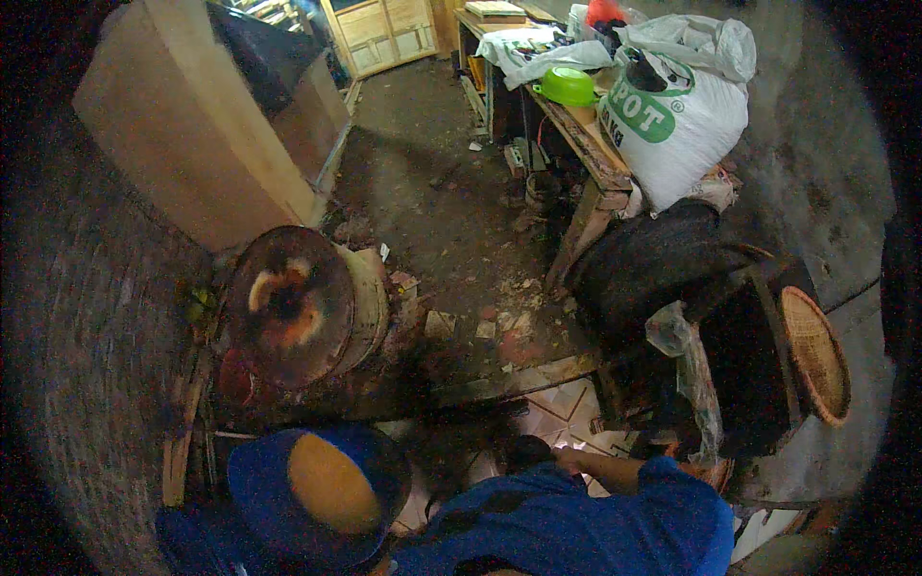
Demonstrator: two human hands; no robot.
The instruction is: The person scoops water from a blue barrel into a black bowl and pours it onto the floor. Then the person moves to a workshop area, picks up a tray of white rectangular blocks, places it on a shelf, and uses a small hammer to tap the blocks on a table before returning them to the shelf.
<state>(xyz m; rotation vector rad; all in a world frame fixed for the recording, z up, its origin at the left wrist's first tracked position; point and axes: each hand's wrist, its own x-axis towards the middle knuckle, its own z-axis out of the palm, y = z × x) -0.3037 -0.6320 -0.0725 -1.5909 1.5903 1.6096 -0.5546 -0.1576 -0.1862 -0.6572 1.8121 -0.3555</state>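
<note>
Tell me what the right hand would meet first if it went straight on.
Probably the small dark object right ahead of the right hand; the picture is too dark to be sure of depth.

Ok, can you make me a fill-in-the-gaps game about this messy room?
1. The bowl on the wooden bench is ____.
2. The big sack leaning by the bench is mostly ____.
3. The rusty drum lies on its ____.

Missing words: green; white; side.
</note>
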